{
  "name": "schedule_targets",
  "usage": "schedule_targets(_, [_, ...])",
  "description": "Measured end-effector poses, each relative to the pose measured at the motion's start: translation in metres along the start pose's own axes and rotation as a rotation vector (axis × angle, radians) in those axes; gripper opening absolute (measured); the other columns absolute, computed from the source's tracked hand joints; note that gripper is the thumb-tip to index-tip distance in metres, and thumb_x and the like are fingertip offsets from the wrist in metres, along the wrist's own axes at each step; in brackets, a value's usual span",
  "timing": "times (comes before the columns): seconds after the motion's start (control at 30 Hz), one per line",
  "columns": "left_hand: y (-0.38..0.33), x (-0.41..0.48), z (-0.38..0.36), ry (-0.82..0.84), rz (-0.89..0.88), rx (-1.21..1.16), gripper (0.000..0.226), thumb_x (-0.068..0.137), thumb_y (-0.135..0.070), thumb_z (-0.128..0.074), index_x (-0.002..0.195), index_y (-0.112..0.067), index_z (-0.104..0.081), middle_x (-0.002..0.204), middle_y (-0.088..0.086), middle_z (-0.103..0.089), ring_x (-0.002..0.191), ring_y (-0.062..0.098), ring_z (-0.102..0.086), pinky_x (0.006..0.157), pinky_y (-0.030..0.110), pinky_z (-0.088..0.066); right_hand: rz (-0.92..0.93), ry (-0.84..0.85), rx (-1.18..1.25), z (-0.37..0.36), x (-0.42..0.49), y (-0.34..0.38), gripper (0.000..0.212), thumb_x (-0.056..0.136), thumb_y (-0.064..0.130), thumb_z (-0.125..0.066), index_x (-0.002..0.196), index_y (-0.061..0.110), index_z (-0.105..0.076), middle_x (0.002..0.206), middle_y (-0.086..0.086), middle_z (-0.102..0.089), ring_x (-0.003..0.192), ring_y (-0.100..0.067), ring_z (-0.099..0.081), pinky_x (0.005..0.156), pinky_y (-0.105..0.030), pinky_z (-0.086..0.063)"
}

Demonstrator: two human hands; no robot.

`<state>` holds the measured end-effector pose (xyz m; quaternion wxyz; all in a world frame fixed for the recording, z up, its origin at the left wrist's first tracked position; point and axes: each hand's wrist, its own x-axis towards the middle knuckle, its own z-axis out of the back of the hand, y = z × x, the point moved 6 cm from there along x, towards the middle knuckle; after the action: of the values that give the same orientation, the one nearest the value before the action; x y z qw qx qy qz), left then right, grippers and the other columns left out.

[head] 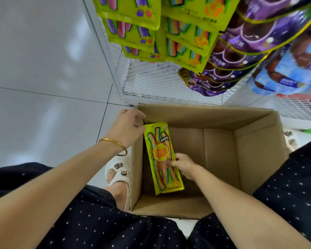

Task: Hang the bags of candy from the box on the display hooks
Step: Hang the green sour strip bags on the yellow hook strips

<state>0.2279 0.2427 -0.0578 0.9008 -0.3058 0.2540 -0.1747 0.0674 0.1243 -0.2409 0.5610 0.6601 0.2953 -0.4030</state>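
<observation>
Candy bag (162, 157) sat alone in the box (258, 159) as far as I could see, a long yellow-green pack with rainbow strips on it. It lay along the left wall with its long axis running near to far, header end pointing at the far-left corner. The rest of the cardboard bottom showed bare. The right hand (184, 165) was down inside the box just right of the pack, with its fingers (169, 163) laid across the lower middle of the front face. Honestly I couldn't tell if the thumb had got round an edge, so whether it was a real grip or just a touch, no idea. The left hand (127, 126) was up at the far-left corner of the box, right beside the header end. Its fingers were loosely curled with nothing in them that I could make out, maybe just resting on the rim. So the right hand was the one on the pack, and the left was nearer the end that would go on a hook. My guess is the next bit needed the pack lifted header-first and carried up and far, since the hanging green bags (187, 33) and purple bags (241, 42) were on the mesh rack (151, 83) just past the far wall of the box.
</observation>
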Motion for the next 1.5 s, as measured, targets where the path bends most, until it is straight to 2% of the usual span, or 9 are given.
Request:
schedule_targets(0.2, [-0.01, 0.002, -0.025, 0.072, 0.227, -0.229, 0.063, 0.077, -0.018, -0.073, 0.128, 0.0, -0.042, 0.124, 0.013, -0.052, 0.11, 0.028, -0.055, 0.091, 0.039, -0.048, 0.212, 0.067, -0.062, 0.058, -0.062, 0.051, 0.011, 0.082, 0.004, -0.066, 0.088, 0.013, -0.066, 0.091, -0.004, -0.072, 0.089, -0.022, -0.066, 0.096, -0.046, -0.047])
schedule_targets(0.27, [-0.028, -0.005, -0.034, 0.126, 0.258, -0.434, 0.04, 0.08, -0.018, -0.071, 0.112, -0.005, -0.053, 0.111, 0.011, -0.056, 0.101, 0.025, -0.056, 0.081, 0.039, -0.051, 0.304, 0.065, -0.083, 0.065, -0.088, 0.073, 0.013, 0.081, 0.005, -0.067, 0.091, 0.013, -0.069, 0.097, -0.004, -0.072, 0.096, -0.023, -0.065, 0.099, -0.043, -0.045])
schedule_targets(0.47, [-0.104, -0.035, -0.001, -0.007, 0.003, -0.483, 0.008, 0.081, -0.018, -0.07, 0.079, -0.015, -0.063, 0.086, 0.011, -0.066, 0.085, 0.025, -0.063, 0.08, 0.038, -0.052, 0.634, -0.034, -0.141, 0.071, -0.175, 0.13, 0.029, 0.084, 0.013, -0.066, 0.113, 0.007, -0.062, 0.11, -0.006, -0.068, 0.103, -0.017, -0.064, 0.092, -0.031, -0.05])
schedule_targets(0.63, [-0.173, -0.076, 0.064, 0.005, -0.222, -0.445, 0.013, 0.075, -0.023, -0.076, 0.079, -0.022, -0.064, 0.093, 0.011, -0.069, 0.09, 0.027, -0.065, 0.085, 0.044, -0.053, 1.137, -0.313, -0.112, 0.062, -0.288, 0.19, 0.035, 0.085, -0.002, -0.061, 0.088, 0.016, -0.031, 0.079, -0.002, -0.043, 0.061, 0.006, -0.049, 0.057, -0.013, -0.042])
schedule_targets(0.73, [-0.216, -0.102, 0.111, 0.012, -0.306, -0.374, 0.036, 0.066, -0.038, -0.079, 0.089, -0.012, -0.067, 0.09, 0.013, -0.07, 0.082, 0.028, -0.067, 0.082, 0.053, -0.053, 1.408, -0.461, -0.192, 0.051, -0.364, 0.227, 0.04, 0.084, 0.006, -0.066, 0.091, 0.029, -0.033, 0.087, 0.001, -0.049, 0.072, -0.002, -0.049, 0.066, -0.018, -0.043])
schedule_targets(0.83, [-0.269, -0.124, 0.156, 0.01, -0.433, -0.322, 0.016, 0.081, -0.03, -0.069, 0.085, -0.015, -0.066, 0.069, 0.002, -0.068, 0.06, 0.016, -0.061, 0.065, 0.037, -0.053, 1.628, -0.573, -0.331, 0.038, -0.435, 0.272, 0.032, 0.082, 0.006, -0.064, 0.097, 0.029, -0.048, 0.095, 0.022, -0.05, 0.086, 0.005, -0.049, 0.079, -0.005, -0.035])
schedule_targets(0.97, [-0.338, -0.149, 0.222, -0.018, -0.53, -0.367, 0.035, 0.089, -0.035, -0.056, 0.106, -0.006, -0.062, 0.097, 0.017, -0.071, 0.086, 0.03, -0.067, 0.081, 0.041, -0.056, 1.781, -0.608, -0.308, 0.036, -0.511, 0.334, 0.031, 0.083, 0.0, -0.062, 0.103, 0.022, -0.058, 0.102, 0.026, -0.055, 0.096, 0.019, -0.048, 0.082, -0.001, -0.032])
schedule_targets(1.27, [-0.495, -0.197, 0.41, -0.399, -0.944, -0.434, 0.017, 0.094, -0.025, -0.051, 0.092, -0.009, -0.053, 0.078, 0.013, -0.053, 0.064, 0.016, -0.057, 0.05, 0.022, -0.051, 2.136, -0.798, -0.308, 0.037, -0.678, 0.472, 0.04, 0.086, -0.005, -0.053, 0.123, 0.01, -0.047, 0.116, 0.007, -0.048, 0.102, 0.005, -0.042, 0.093, -0.014, -0.038])
schedule_targets(1.5, [-0.567, -0.209, 0.524, -0.913, -1.12, -0.437, 0.013, 0.085, -0.024, -0.049, 0.077, -0.014, -0.054, 0.076, 0.01, -0.048, 0.077, 0.018, -0.046, 0.072, 0.036, -0.046, 2.155, -0.838, -0.263, 0.04, -0.745, 0.57, 0.039, 0.091, 0.0, -0.05, 0.125, 0.018, -0.043, 0.101, 0.012, -0.045, 0.06, -0.004, -0.045, 0.048, -0.01, -0.037])
